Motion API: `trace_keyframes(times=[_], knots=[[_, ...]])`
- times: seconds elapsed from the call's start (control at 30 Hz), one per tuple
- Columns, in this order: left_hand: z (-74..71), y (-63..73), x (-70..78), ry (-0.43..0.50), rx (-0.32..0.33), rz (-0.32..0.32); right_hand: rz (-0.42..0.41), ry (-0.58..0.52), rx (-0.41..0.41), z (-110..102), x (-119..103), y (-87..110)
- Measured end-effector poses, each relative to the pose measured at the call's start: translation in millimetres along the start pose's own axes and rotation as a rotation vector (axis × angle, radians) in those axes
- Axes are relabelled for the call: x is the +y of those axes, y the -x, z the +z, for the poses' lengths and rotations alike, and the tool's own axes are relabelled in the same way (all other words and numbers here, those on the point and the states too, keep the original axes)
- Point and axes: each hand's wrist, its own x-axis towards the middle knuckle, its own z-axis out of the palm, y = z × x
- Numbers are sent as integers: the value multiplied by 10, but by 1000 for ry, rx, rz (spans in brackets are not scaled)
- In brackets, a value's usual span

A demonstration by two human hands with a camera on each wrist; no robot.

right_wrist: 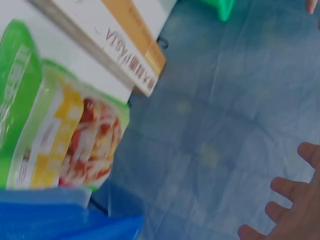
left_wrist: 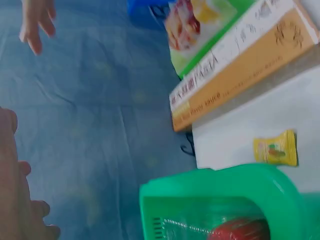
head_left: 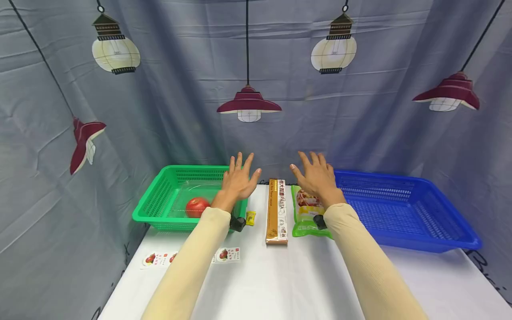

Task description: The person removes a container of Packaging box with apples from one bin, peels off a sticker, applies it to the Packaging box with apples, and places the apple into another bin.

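Note:
Both hands are held up with fingers spread, holding nothing. My left hand [head_left: 238, 182] overlaps the right end of the green basket [head_left: 160, 220] in the head view. Inside that basket lies a red apple [head_left: 197, 207] with clear plastic around it. My right hand [head_left: 318, 178] appears above the green food bag [head_left: 304, 209], near the left end of the blue basket [head_left: 400, 213]. Between the hands, a long pasta box [head_left: 277, 212] lies on the white table. A small yellow packet [head_left: 250, 218] sits between the green basket and the box.
Printed cards [head_left: 226, 255] with red fruit pictures lie in front of the green basket, partly hidden by the left sleeve. A grey-blue curtain [head_left: 288, 133] with printed lamps hangs behind the white table [head_left: 256, 289]. Dark cords [head_left: 480, 262] show beside the table's right edge.

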Motion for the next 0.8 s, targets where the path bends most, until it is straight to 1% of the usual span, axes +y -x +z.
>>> trace_keyframes(times=[0.07, 0.13, 0.3, 0.43, 0.53, 0.63, 0.73, 0.8], knots=[[-5, 45, 9, 62, 1, 9, -14, -16, 2, 19, -47, -5], [-14, 100, 13, 103, 7, 22, -26, -31, 7, 42, -100, -10], [-51, 276, -14, 178, 36, 50, -61, -89, 15, 110, -246, -26], [-77, 430, -77, 235, 63, 68, -98, -131, 14, 162, -355, -42], [-81, 528, -138, 287, 111, 92, -120, -153, 9, 201, -421, -54], [-80, 618, -205, 328, 167, 93, -133, -179, 7, 244, -480, -69], [-83, 704, -293, 386, 216, 74, -144, -195, 3, 286, -540, -85], [-91, 765, -370, 449, 239, 52, -152, -208, -5, 309, -585, -100]])
